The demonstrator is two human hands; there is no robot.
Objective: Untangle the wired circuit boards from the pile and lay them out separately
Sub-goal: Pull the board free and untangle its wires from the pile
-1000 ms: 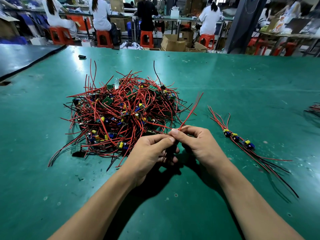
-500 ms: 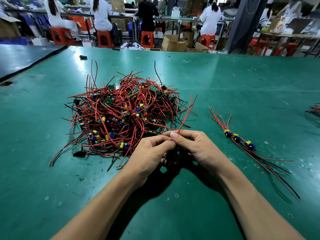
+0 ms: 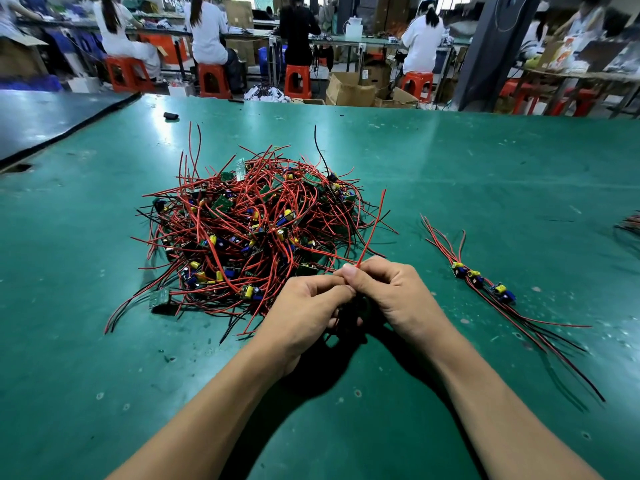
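Pile (image 3: 249,233): at its near edge, left hand (image 3: 304,313), right hand (image 3: 391,292) pinch wires (image 3: 363,252).

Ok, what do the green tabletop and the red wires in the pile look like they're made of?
Tabletop: probably a rubber or vinyl mat, green, semi-gloss; it mirrors bright light and shows scuffs and pale spots. Red wires: smooth plastic-like insulation, flexible yet springy; they curve loosely and some ends stand up. Any metal core is not visible.

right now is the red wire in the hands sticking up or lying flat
Sticking up: pinched by the right hand, the red wire slants upward, tip free.
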